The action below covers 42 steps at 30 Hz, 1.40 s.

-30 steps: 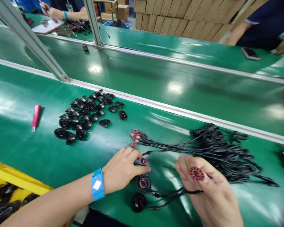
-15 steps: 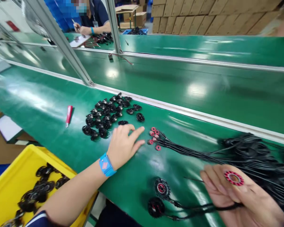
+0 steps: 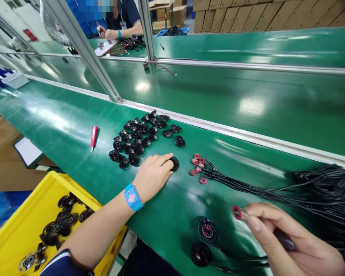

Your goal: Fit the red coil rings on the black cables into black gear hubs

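My left hand (image 3: 153, 176), with a blue wrist strap, rests on the bench with its fingers closed on the edge of a black toothed motor rotor (image 3: 175, 164). Behind it sits a pile of similar black rotors (image 3: 133, 138). My right hand (image 3: 287, 237) pinches a red-wound motor stator (image 3: 237, 213) between thumb and fingers; a dark rounded piece (image 3: 285, 240) shows against the palm. Between the hands lie several red stators (image 3: 197, 163) on black cables (image 3: 232, 182). Nearer to me are two rotors with cables: one with a red centre (image 3: 207, 230), one darker (image 3: 200, 254).
A yellow bin (image 3: 48, 188) with black parts stands at lower left. A red-handled tool (image 3: 94, 138) lies left of the pile. Coiled black cables (image 3: 327, 184) lie at right. A metal post (image 3: 89, 57) and white rail (image 3: 218, 136) border the bench; a person (image 3: 123, 27) works beyond.
My left hand has gone from spread fingers to closing on a rotor, which has shifted right from the pile's edge. My right hand has turned the stator sideways. The view has shifted slightly.
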### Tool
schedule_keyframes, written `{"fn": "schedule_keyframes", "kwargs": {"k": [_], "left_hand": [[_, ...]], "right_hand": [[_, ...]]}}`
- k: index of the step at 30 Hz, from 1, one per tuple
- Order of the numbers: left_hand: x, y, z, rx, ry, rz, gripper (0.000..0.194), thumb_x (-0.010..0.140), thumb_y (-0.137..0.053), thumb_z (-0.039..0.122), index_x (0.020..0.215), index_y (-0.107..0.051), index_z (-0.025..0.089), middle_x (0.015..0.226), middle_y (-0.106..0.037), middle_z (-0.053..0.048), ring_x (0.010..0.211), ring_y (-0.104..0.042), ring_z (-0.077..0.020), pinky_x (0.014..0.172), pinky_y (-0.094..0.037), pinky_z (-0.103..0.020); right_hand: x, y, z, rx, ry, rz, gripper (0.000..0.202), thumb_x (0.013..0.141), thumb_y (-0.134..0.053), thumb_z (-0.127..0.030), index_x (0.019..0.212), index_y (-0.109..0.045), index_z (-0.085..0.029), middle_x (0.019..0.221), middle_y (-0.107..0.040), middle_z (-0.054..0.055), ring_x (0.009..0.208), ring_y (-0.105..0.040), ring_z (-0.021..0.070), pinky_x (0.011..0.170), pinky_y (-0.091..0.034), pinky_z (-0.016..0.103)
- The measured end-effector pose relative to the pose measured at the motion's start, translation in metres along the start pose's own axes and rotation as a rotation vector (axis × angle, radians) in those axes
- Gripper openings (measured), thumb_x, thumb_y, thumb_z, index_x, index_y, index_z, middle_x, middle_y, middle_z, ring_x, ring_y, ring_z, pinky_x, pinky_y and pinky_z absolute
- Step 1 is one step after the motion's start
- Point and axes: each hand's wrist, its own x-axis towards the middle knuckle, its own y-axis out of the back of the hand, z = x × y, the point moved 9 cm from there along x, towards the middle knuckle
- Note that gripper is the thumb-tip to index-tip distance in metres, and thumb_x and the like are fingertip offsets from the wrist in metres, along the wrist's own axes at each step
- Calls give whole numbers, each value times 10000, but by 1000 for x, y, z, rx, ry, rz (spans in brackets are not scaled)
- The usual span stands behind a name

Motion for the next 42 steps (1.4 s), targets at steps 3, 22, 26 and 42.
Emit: {"fn": "schedule_keyframes", "kwargs": {"k": [3, 22, 26, 42], "left_hand": [[-1, -4, 17, -128, -49, -31, 94, 925, -616, 197, 1019, -631, 197, 1338, -640, -52, 1109, -646, -217, 944, -516, -376], [0, -36, 55, -866, -116, -208, 584, 745, -705, 179, 1322, -618, 174, 1285, -652, -101, 1176, -633, -210, 1056, -495, -324], [-1, -40, 59, -873, -143, -227, 572, 771, -690, 207, 1336, -609, 168, 1296, -656, -104, 1178, -638, -208, 1059, -495, -323], [-1, -37, 58, -854, -169, -218, 599, 857, -731, 338, 1399, -546, 164, 1250, -652, -121, 1166, -621, -223, 1028, -501, -309]], "right_hand": [[13, -19, -21, -165, 145, -133, 120, 965, -599, -283, 1034, -669, -214, 767, -610, -8, 595, -520, 116, 563, -415, 257], [10, -74, -38, -535, 599, -312, 311, 1031, -350, -166, 1053, -655, -110, 696, -505, 41, 702, -406, 194, 651, -274, 358], [8, -75, -37, -547, 601, -299, 403, 1046, -255, -165, 1041, -655, -119, 714, -518, 48, 712, -423, 192, 671, -294, 357], [21, -81, -21, -513, 507, -385, 312, 1039, -380, -256, 910, -662, -223, 699, -536, 11, 682, -451, 199, 670, -255, 356]]}}
